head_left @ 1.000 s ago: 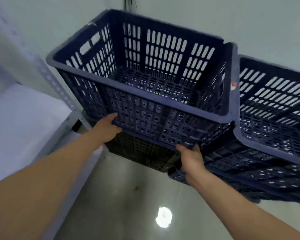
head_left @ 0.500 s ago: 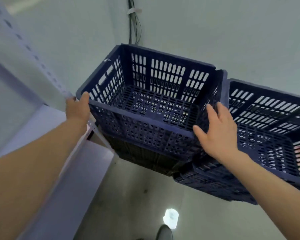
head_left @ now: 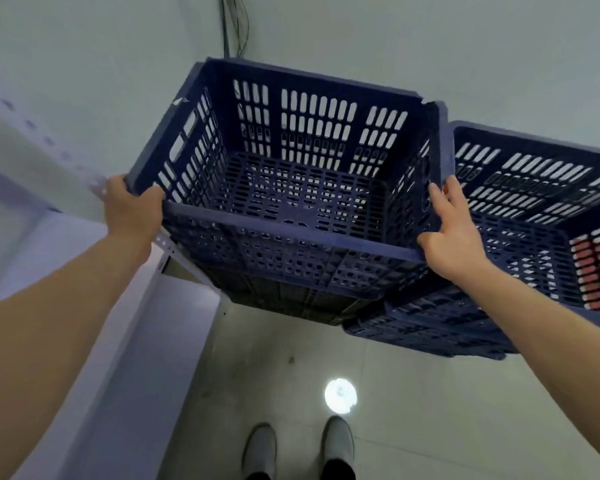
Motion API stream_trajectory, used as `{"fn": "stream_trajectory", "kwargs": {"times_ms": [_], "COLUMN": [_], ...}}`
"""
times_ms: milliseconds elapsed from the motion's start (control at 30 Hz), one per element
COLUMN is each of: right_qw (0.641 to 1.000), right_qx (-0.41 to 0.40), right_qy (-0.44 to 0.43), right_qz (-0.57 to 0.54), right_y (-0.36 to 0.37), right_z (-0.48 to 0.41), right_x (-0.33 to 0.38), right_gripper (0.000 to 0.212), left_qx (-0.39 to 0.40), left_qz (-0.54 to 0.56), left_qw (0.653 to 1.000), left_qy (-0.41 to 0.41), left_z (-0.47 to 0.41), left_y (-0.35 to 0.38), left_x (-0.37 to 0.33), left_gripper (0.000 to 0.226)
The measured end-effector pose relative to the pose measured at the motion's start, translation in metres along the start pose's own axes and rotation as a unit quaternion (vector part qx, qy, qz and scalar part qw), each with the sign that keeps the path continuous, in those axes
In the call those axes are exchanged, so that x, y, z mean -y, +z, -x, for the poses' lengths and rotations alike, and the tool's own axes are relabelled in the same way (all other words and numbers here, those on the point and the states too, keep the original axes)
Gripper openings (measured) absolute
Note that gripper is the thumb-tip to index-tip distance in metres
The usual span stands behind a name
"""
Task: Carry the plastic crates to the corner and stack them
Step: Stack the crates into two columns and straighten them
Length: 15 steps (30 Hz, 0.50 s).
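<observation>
Blue crate (head_left: 291,188) looks seated on dark crate (head_left: 284,299), far corner, beside right stack (head_left: 534,209). Left hand (head_left: 132,209) and right hand (head_left: 454,244) grip near rim corners. Release likely remains.

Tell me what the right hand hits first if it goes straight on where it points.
The right hand, gripping the right corner of the top crate, points along its right wall. It would likely scrape the rim of the neighbouring crate first; depth is unclear.

No legible text, label or number on the crates (head_left: 291,233).
</observation>
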State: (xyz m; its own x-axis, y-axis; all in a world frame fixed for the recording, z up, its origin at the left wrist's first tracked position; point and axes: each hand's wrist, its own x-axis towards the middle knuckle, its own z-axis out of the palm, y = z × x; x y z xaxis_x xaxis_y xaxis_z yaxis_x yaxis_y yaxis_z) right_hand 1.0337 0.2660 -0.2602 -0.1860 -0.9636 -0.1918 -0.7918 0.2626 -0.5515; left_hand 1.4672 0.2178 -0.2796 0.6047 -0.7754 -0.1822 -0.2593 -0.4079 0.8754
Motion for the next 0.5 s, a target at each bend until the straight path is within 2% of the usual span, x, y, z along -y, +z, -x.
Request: {"fn": "stream_trajectory", "kwargs": {"times_ms": [167,500], "right_qw": [1.000,1.000], "right_qx": [0.000,-0.019], "right_qy": [-0.006,0.002], "right_qz": [-0.007,-0.007], "right_y": [-0.002,0.003], "right_z": [0.001,0.019], "right_x": [-0.001,-0.005], "right_gripper": [0.084,0.081], "left_qx": [-0.005,0.010], "left_qz": [-0.032,-0.072], "left_qw": [0.999,0.996], "left_qy": [0.033,0.050], "left_z": [0.009,0.010], "left_y": [-0.004,-0.008], "left_x": [0.010,0.003], "left_gripper": [0.024,0.031]}}
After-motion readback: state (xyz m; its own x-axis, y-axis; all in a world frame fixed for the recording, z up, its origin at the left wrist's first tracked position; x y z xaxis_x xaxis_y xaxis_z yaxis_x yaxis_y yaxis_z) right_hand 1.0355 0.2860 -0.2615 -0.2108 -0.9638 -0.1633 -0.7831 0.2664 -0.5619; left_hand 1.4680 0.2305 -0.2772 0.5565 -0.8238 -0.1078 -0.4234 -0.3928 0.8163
